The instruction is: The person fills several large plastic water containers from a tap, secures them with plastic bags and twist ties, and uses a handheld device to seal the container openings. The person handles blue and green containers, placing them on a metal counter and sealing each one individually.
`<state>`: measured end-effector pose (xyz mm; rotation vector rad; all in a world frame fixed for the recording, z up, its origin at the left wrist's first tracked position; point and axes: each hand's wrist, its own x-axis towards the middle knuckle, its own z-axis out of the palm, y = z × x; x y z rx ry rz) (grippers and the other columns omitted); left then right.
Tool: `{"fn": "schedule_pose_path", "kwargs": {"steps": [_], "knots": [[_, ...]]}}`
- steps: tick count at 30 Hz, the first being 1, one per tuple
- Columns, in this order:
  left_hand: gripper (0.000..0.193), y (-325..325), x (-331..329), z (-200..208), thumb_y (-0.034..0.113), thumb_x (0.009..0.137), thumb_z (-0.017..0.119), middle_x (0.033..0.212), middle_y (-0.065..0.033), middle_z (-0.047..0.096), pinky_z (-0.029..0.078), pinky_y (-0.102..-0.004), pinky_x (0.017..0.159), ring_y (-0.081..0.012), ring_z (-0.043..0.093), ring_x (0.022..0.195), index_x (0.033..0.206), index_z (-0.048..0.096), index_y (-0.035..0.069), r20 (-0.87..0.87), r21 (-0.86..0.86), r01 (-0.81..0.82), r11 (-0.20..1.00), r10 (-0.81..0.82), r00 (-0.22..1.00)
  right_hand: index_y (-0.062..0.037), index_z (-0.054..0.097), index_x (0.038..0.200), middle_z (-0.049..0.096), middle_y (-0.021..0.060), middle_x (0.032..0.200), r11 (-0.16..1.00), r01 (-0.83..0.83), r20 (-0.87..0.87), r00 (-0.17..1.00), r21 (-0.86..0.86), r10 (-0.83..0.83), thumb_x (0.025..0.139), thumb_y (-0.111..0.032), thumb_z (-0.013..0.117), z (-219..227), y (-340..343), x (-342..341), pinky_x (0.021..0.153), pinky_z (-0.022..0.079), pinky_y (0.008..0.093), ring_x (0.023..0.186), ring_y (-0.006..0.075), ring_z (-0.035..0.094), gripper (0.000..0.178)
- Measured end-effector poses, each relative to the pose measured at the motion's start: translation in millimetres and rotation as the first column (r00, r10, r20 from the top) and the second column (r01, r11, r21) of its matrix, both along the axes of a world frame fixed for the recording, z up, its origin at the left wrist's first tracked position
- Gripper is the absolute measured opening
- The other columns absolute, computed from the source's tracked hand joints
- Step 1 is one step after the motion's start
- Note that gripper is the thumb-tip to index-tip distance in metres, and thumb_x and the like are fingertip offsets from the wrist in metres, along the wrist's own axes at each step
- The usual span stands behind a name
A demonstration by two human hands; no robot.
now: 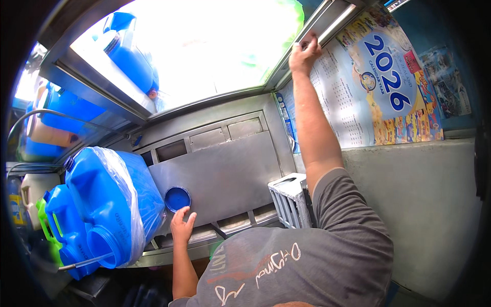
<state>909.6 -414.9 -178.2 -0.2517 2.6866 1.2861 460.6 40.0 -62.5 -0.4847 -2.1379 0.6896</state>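
Blue lid (177,199) sits on the table (235,163), left hand (182,227) at its rim, grip loosely parted! Right hand (305,59) is by the window frame (327,23), grip impossible to tell.

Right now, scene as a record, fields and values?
left hand: fingers parted, beside round blue lid; contact unclear
right hand: raised at metal window frame; grip unclear
surface: grey metal counter
left side: large blue jug, partly in clear plastic
counter's right end: white slatted rack
right wall: calendar
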Motion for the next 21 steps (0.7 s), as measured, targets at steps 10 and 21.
{"fn": "schedule_pose_path", "kwargs": {"steps": [10, 21], "knots": [[0.065, -21.0, -175.0, -7.4, 0.017, 0.082, 0.077, 0.141, -0.0193, 0.049, 0.047, -0.0377, 0.1, -0.0319, 0.055, 0.123, 0.138, 0.049, 0.0, -0.442, 0.181, -0.313, 0.932, 0.362, 0.821, 0.0017, 0.048, 0.123, 0.057, 0.0128, 0.114, 0.71, -0.46, -0.436, 0.868, -0.533, 0.236, 0.079, 0.003, 0.063, 8.8, 17.0, -21.8, 0.092, 0.047, 0.0331, 0.1, 0.0214, 0.058, 0.047], [0.1, -68.5, -293.8, -81.7, 0.052, 0.082, 0.07, 0.159, -0.0269, 0.02, 0.014, -0.0449, 0.122, -0.0368, 0.014, 0.15, 0.152, 0.025, -0.003, -0.04, -0.415, -0.199, 0.888, 0.201, 0.979, -0.0069, 0.062, 0.109, 0.064, 0.0036, 0.104, 0.776, -0.5, -0.277, 0.864, -0.385, 0.419, 0.086, 0.0, 0.065, 0.5, -17.7, 2.2, 0.078, 0.049, 0.0242, 0.088, 0.0122, 0.06, 0.025]]}}
